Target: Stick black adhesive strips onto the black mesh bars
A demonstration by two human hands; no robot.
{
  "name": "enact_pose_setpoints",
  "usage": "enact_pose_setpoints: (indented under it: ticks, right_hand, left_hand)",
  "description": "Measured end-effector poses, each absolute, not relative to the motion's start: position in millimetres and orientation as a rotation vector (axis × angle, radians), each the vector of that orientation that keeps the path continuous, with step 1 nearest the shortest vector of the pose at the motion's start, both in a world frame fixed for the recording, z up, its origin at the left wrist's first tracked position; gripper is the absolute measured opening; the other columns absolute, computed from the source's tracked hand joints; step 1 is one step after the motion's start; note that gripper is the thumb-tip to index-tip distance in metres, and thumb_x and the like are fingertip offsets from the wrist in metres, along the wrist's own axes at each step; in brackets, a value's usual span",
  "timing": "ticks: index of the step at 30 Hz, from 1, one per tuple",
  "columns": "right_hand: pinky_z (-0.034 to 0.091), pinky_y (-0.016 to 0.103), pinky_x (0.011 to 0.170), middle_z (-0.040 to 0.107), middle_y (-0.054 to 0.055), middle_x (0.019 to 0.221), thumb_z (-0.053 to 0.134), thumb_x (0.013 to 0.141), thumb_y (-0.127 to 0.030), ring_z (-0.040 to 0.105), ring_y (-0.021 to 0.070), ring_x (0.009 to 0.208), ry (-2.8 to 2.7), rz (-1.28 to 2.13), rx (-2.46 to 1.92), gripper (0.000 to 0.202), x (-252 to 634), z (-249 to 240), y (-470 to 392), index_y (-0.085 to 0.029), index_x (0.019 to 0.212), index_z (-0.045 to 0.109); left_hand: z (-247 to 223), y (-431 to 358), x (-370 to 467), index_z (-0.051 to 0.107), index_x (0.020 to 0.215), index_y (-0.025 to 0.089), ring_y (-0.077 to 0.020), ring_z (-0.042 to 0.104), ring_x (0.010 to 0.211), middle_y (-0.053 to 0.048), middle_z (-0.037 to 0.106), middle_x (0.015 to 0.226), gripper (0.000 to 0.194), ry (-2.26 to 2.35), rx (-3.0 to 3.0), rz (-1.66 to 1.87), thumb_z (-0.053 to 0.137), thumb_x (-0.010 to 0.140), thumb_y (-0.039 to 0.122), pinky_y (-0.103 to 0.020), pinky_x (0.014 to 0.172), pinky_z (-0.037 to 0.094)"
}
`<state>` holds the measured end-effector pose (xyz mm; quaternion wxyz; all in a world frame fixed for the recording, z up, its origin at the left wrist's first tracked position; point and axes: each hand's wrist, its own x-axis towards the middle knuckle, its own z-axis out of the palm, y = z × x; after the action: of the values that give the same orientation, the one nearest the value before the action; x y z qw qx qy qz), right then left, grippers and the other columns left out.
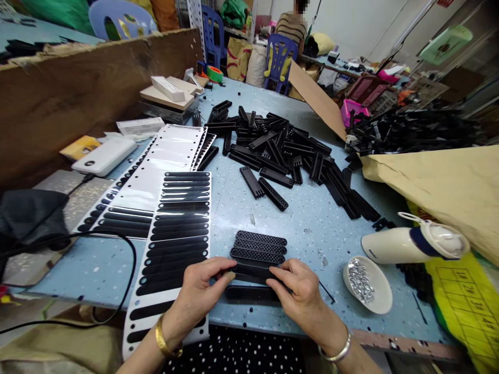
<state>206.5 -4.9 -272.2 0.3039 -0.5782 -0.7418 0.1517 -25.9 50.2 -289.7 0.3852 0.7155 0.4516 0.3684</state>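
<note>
A black strip (pixel 251 271) lies between my hands near the table's front edge. Its left end is pinched by my left hand (pixel 206 283), and my right hand (pixel 298 285) pinches the right end. Just beyond it, several black textured bars (pixel 259 245) are lined up side by side. Another black bar (pixel 249 294) lies closer to me, its right end partly behind my right fingers. To the left is a white sheet (pixel 179 223) of black rounded strips, partly under my left wrist.
A pile of black parts (pixel 273 140) covers the table's middle. At right stand a bowl of small silvery pieces (pixel 384 291) and a white bottle (pixel 393 245). More sheets (pixel 167 150), a white power bank (pixel 104 156) and a cable (pixel 134 259) lie left. A seated person (pixel 290 26) is far back.
</note>
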Motion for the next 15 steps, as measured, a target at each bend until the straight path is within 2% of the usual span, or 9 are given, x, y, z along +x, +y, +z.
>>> enact_pose_setpoints:
  ticks: [4,9,15]
  right_hand:
    - [0.048,0.038,0.063,0.06,0.01,0.074,0.061,0.09,-0.02,0.057,0.0229,0.071,-1.964,0.396,-1.522,0.018,206.2,-272.4,-5.0,-0.013,0.1,0.074]
    - [0.048,0.038,0.062,0.06,0.009,0.074,0.06,0.09,-0.021,0.056,0.0226,0.07,-1.954,0.379,-1.527,0.018,205.7,-275.3,-4.9,-0.014,0.098,0.075]
    - [0.048,0.037,0.062,0.06,0.008,0.075,0.061,0.089,-0.022,0.056,0.0219,0.071,-1.944,0.388,-1.527,0.018,207.1,-281.4,-6.0,-0.017,0.1,0.074]
  left_hand:
    - [-293.1,50.1,-28.2,0.075,0.094,0.019,-0.0148,0.074,0.081,-0.003,0.078,0.089,0.016,1.086,1.912,0.986,0.064,0.083,0.017,-0.023,0.077,0.06]
    - [-295.8,48.6,-28.9,0.075,0.097,0.019,-0.0148,0.074,0.082,-0.004,0.078,0.091,0.017,1.061,2.042,1.038,0.065,0.084,0.016,-0.023,0.079,0.061]
    - [-294.7,45.9,-29.2,0.073,0.103,0.02,-0.0134,0.074,0.067,-0.002,0.079,0.087,0.024,1.218,1.89,1.023,0.069,0.079,0.017,-0.022,0.066,0.062]
